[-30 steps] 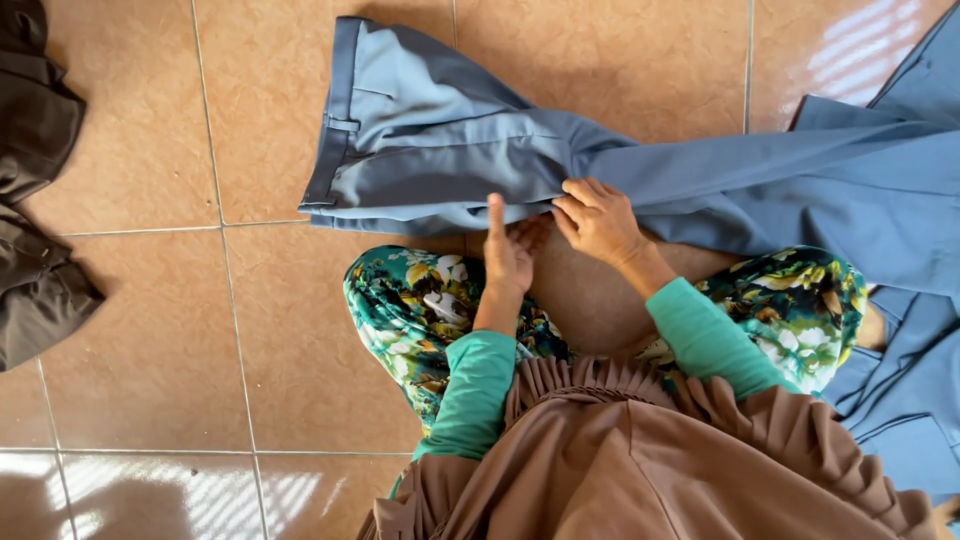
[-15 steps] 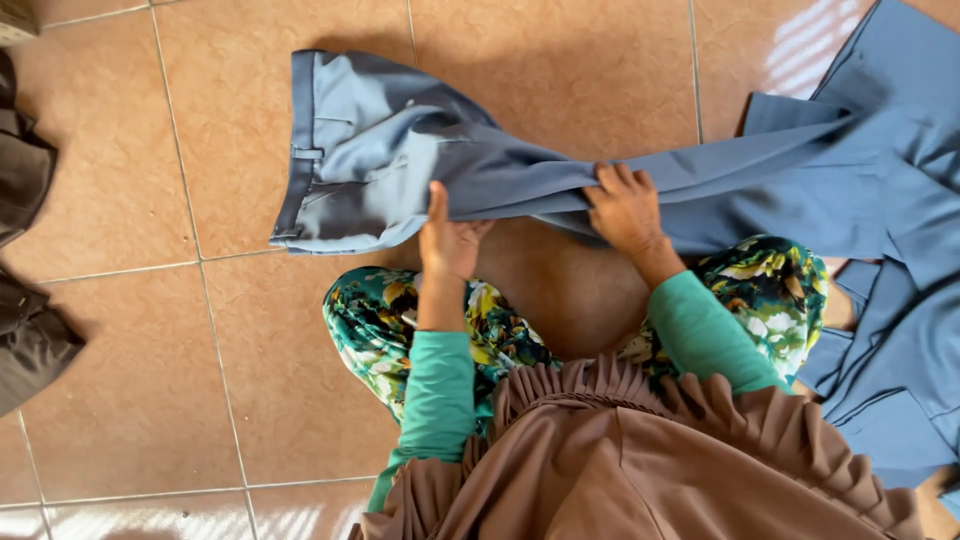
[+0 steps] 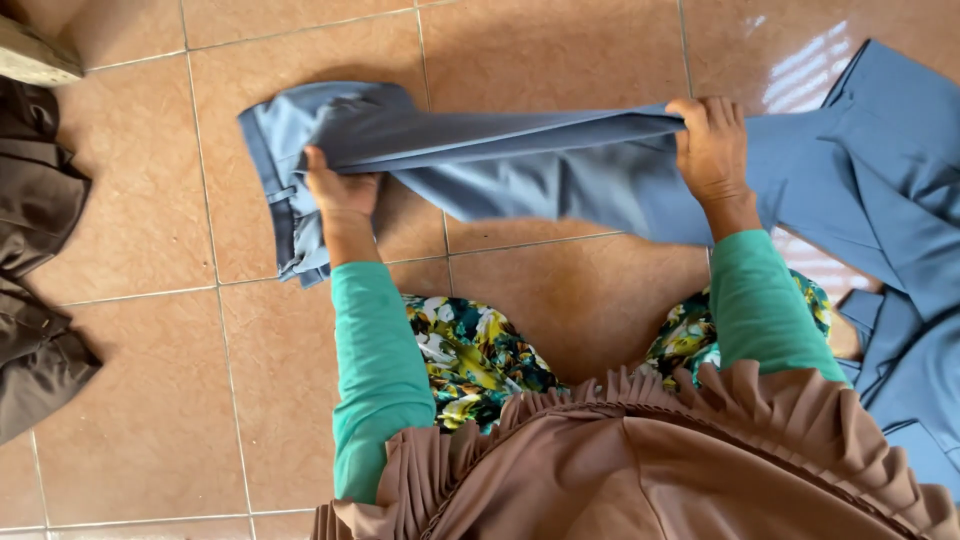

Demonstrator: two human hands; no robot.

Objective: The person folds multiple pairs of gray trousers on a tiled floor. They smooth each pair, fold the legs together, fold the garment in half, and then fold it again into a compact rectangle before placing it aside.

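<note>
Blue trousers (image 3: 520,160) w/ legs laid together, held just above the tiled floor (image 3: 140,300): left hand (image 3: 343,192) grip clenched on waistband end, right hand (image 3: 712,150) grip clenched mid-leg (folding approx. half done, lengthwise done, crosswise fold left).

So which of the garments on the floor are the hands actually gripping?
The blue trousers, stretched between left hand and right hand; the dark brown garments at the left edge lie untouched.

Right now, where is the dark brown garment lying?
In the head view, the dark brown garment lies crumpled on the tiled floor at the far left edge, apart from the blue-grey trousers and nearer the left hand.
</note>
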